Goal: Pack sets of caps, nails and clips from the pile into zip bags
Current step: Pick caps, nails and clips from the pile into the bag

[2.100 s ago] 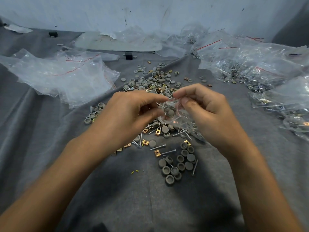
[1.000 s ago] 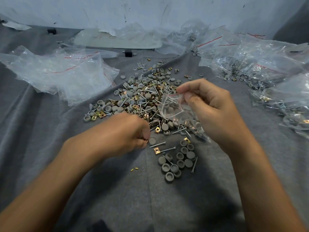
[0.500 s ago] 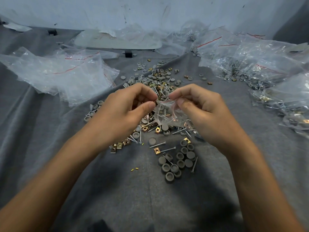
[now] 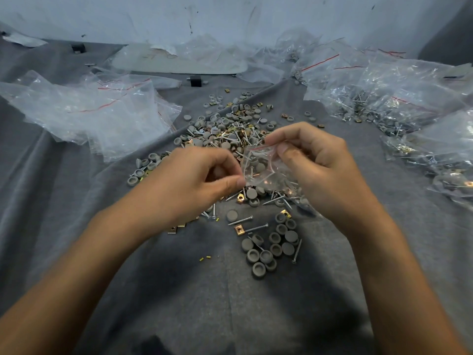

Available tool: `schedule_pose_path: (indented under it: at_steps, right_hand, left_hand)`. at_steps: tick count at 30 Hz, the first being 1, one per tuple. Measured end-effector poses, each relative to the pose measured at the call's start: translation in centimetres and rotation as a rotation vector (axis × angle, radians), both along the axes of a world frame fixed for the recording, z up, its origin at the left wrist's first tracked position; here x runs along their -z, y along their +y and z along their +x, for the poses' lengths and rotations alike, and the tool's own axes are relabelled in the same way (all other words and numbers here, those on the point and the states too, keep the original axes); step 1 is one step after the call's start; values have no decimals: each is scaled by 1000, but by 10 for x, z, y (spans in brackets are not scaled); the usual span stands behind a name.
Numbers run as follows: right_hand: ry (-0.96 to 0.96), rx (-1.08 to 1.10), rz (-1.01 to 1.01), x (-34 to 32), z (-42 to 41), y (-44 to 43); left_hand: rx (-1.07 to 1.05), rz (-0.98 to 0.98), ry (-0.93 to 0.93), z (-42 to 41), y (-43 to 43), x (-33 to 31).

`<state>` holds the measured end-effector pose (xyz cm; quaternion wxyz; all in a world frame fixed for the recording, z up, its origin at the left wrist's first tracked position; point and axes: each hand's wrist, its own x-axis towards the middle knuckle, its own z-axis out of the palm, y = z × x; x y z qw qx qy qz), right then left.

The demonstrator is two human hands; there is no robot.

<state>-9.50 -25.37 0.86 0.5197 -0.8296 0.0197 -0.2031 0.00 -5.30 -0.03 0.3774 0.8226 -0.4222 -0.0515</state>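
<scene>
Clear bag [image 4: 259, 167] in right hand [image 4: 325, 172] (part-filled)

Left hand [image 4: 197, 180] came up off pile [image 4: 230, 134] to zip bag [image 4: 261, 170] mouth, then dropped slightly; fingers now curled, blurred, thumb tip beside bag's left edge, not its top.

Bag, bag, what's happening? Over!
Right grip pinches bag top. Left grip curled beside it, hold unclear. Caps inside. Nothing in the way.
</scene>
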Motion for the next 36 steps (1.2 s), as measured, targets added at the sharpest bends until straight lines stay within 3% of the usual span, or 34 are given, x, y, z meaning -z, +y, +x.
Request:
schedule_pose_path:
  at_steps: [4, 7, 15, 23, 26, 30, 32, 36]
  right_hand:
    - [-11, 6, 4, 0, 0, 0]
    - [-6, 6, -1, 0, 0, -1]
    - [-5, -11, -8, 2, 0, -2]
    - [31, -110, -20, 6, 2, 3]
    - [39, -130, -48, 7, 3, 4]
    - [19, -81, 5, 6, 2, 1]
    - [-11, -31, 37, 4, 1, -1]
    - [-49, 8, 75, 2, 1, -2]
  left_hand:
    - [141, 389, -18, -8, -1, 4]
    - [183, 540, -45, -14, -4, 13]
    - [148, 474, -85, -6, -1, 12]
    - [-92, 74, -10, 5, 9, 3]
    - [-79, -78, 59, -2, -2, 6]
    - [-86, -145, 93, 5, -1, 6]
    - [-154, -97, 24, 13, 7, 7]
    - [-132, 280, -126, 9, 4, 17]
